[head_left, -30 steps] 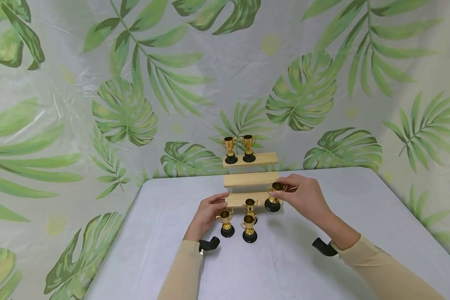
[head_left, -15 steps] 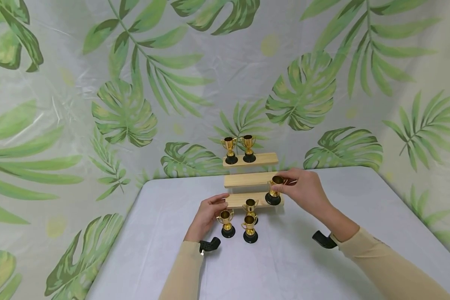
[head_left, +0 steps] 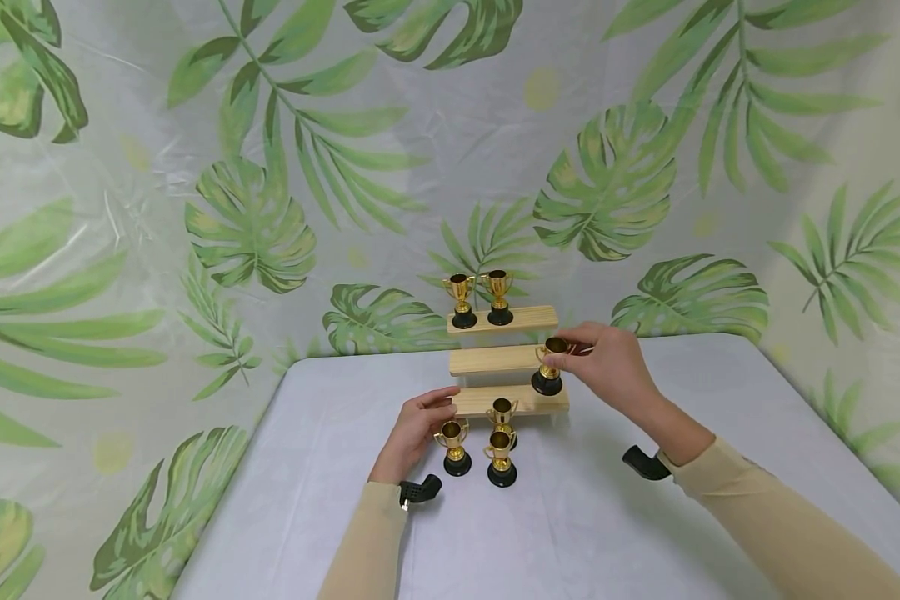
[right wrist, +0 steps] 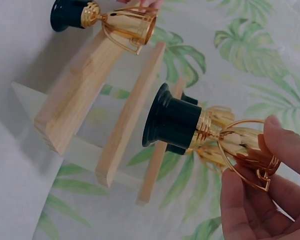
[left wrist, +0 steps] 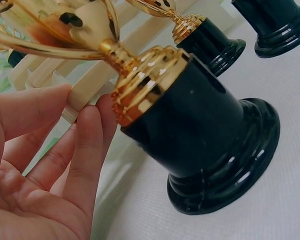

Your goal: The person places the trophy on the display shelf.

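A big leafy green cloth [head_left: 270,167] hangs behind everything; a grey table [head_left: 570,517] sits in front of it; at the table's 12 o'clock edge stands a wooden step shelf [head_left: 495,360] with three boards; two little gold cups [head_left: 481,297] stand on the top board. The right hand [head_left: 607,367] pinches the bowl of a gold cup with a black foot [head_left: 550,367] between thumb and fingers; this cup is up in the air, at the 3 o'clock end of the middle board. The left hand [head_left: 418,425] lies loose with fingers nearly straight; its fingertips [left wrist: 90,130] are just beside another small cup [head_left: 454,448] on the table; two more cups [head_left: 501,440] stand at that cup's 3 o'clock.
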A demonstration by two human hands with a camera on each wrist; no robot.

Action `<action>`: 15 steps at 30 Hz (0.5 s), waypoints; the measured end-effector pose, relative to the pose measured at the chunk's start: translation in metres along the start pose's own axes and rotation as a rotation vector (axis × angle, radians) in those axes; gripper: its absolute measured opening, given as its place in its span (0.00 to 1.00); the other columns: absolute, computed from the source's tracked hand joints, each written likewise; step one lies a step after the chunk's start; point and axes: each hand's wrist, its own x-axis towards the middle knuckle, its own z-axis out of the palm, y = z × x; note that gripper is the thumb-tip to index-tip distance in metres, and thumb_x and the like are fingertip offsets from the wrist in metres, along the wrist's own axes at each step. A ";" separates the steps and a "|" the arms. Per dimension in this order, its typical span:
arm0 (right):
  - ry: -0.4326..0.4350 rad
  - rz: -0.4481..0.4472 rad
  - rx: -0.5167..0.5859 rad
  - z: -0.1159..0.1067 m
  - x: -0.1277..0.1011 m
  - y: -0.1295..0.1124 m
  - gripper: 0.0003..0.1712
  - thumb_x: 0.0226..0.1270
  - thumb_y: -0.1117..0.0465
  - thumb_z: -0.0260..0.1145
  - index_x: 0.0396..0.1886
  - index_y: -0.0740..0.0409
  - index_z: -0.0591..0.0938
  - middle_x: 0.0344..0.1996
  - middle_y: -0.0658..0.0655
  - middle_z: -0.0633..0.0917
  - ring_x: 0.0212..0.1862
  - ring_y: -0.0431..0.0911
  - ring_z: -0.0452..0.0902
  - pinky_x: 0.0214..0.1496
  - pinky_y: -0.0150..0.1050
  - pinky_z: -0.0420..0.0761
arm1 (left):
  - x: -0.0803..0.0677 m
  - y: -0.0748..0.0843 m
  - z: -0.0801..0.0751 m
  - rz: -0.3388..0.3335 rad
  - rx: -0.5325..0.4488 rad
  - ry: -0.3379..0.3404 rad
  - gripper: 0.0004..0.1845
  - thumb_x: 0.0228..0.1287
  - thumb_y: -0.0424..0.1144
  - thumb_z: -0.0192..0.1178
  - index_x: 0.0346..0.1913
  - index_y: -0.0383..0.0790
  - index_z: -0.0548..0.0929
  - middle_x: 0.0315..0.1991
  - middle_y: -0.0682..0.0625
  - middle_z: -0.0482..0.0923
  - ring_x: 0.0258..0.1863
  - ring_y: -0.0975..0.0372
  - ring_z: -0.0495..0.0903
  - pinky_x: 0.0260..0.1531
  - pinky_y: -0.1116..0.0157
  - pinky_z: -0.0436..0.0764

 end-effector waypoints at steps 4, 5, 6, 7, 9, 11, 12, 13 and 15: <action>-0.007 0.012 -0.003 -0.001 0.005 0.000 0.26 0.56 0.47 0.80 0.51 0.55 0.89 0.39 0.51 0.87 0.37 0.48 0.85 0.32 0.43 0.84 | 0.000 0.000 0.000 0.007 0.000 -0.007 0.24 0.65 0.31 0.67 0.64 0.35 0.80 0.50 0.42 0.81 0.45 0.59 0.84 0.42 0.67 0.82; -0.009 0.015 -0.005 -0.001 0.006 0.000 0.26 0.56 0.47 0.80 0.51 0.55 0.89 0.39 0.51 0.87 0.38 0.48 0.85 0.32 0.44 0.83 | 0.001 0.000 0.000 0.008 0.000 -0.008 0.24 0.65 0.31 0.67 0.64 0.34 0.80 0.50 0.42 0.81 0.45 0.59 0.84 0.42 0.67 0.82; -0.011 0.017 -0.009 -0.001 0.007 0.000 0.26 0.56 0.47 0.79 0.51 0.56 0.89 0.39 0.52 0.87 0.38 0.48 0.85 0.33 0.44 0.83 | 0.000 0.000 0.000 0.009 0.000 -0.009 0.24 0.65 0.31 0.67 0.64 0.34 0.80 0.49 0.43 0.81 0.44 0.60 0.84 0.42 0.68 0.82; -0.012 0.019 -0.013 -0.001 0.008 0.001 0.26 0.56 0.47 0.79 0.52 0.56 0.89 0.39 0.52 0.87 0.38 0.48 0.85 0.33 0.44 0.83 | 0.000 0.000 0.000 0.009 0.001 -0.009 0.24 0.65 0.31 0.67 0.64 0.34 0.80 0.49 0.43 0.82 0.44 0.60 0.84 0.42 0.68 0.82; -0.014 0.024 -0.022 -0.001 0.011 0.001 0.26 0.56 0.47 0.79 0.51 0.55 0.89 0.39 0.52 0.87 0.38 0.48 0.85 0.33 0.44 0.83 | 0.001 -0.001 0.000 0.004 0.002 -0.003 0.23 0.65 0.31 0.67 0.64 0.35 0.81 0.48 0.44 0.82 0.44 0.61 0.83 0.42 0.68 0.81; -0.012 0.024 -0.032 0.000 0.014 0.003 0.26 0.57 0.47 0.79 0.52 0.55 0.89 0.40 0.52 0.87 0.38 0.47 0.84 0.33 0.44 0.82 | 0.000 -0.001 0.000 0.001 0.004 0.004 0.23 0.64 0.31 0.67 0.63 0.36 0.81 0.48 0.45 0.82 0.43 0.61 0.83 0.42 0.67 0.81; -0.011 0.021 -0.036 0.000 0.016 0.003 0.26 0.57 0.47 0.79 0.52 0.55 0.89 0.40 0.52 0.87 0.37 0.47 0.84 0.33 0.44 0.82 | 0.000 -0.001 0.000 0.000 0.004 0.008 0.23 0.64 0.31 0.68 0.62 0.36 0.82 0.48 0.45 0.82 0.43 0.61 0.83 0.42 0.67 0.81; -0.010 0.019 -0.035 0.000 0.017 0.004 0.26 0.57 0.46 0.79 0.52 0.55 0.89 0.40 0.52 0.87 0.38 0.47 0.84 0.33 0.44 0.82 | 0.000 -0.001 0.000 -0.003 0.005 0.011 0.22 0.64 0.31 0.68 0.62 0.37 0.82 0.48 0.45 0.82 0.43 0.60 0.84 0.42 0.67 0.81; -0.010 0.012 -0.038 0.001 0.020 0.005 0.27 0.57 0.46 0.79 0.52 0.56 0.89 0.41 0.53 0.87 0.38 0.47 0.83 0.33 0.44 0.82 | -0.001 0.000 0.000 -0.003 0.005 0.011 0.22 0.64 0.32 0.68 0.61 0.38 0.83 0.48 0.45 0.82 0.44 0.60 0.84 0.43 0.66 0.82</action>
